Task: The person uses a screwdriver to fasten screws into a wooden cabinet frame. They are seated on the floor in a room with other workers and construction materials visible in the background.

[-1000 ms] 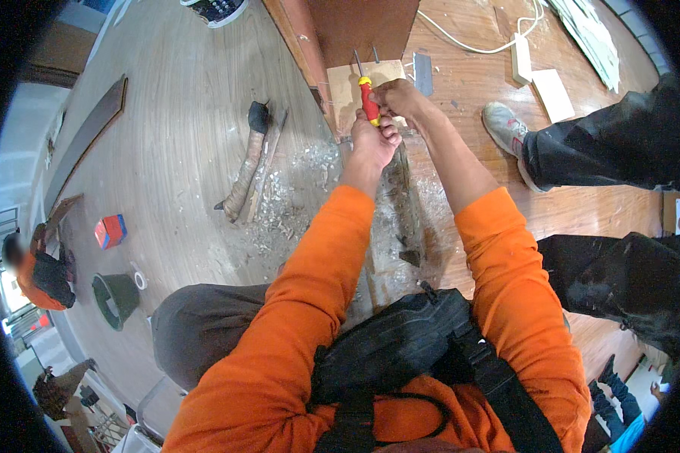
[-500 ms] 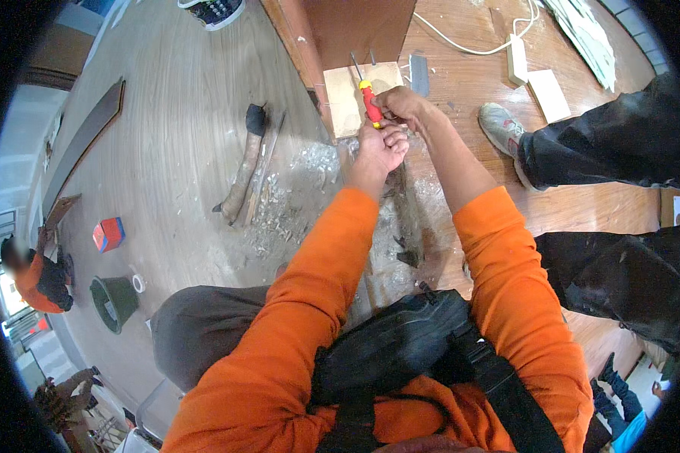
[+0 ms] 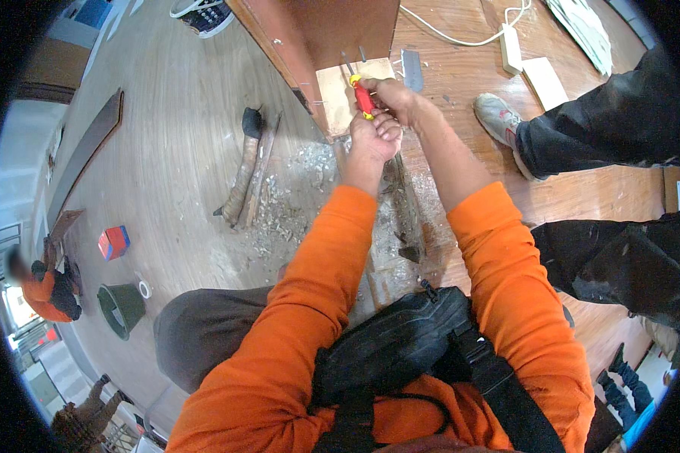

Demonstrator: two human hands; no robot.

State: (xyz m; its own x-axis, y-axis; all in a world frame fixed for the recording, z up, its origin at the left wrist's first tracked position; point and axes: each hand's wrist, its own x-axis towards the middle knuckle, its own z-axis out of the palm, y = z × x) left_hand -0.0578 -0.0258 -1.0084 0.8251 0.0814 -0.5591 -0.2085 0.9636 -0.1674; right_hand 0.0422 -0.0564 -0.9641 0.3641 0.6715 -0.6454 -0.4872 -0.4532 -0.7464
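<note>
A screwdriver (image 3: 363, 100) with a red and yellow handle points away from me, its metal shaft over a pale board (image 3: 334, 84). My right hand (image 3: 393, 100) is closed round the side of the handle, fingers wrapped on it. My left hand (image 3: 375, 138) is closed at the handle's near end, its fingers curled against it. The board lies at the foot of a brown wooden box-like frame (image 3: 340, 30). Whether the screwdriver's tip touches anything cannot be made out.
On the floor to the left lie a hammer-like tool with a wrapped handle (image 3: 239, 177), rubble (image 3: 287, 185), a dark green bucket (image 3: 122, 308) and a red-blue box (image 3: 114, 242). A person's shoe (image 3: 497, 121) stands at right, near a white power strip (image 3: 511, 49).
Both hands stay on the screwdriver, with little change in their grip. The hands, frame and board appear slightly farther left and up in the picture as the view shifts.
</note>
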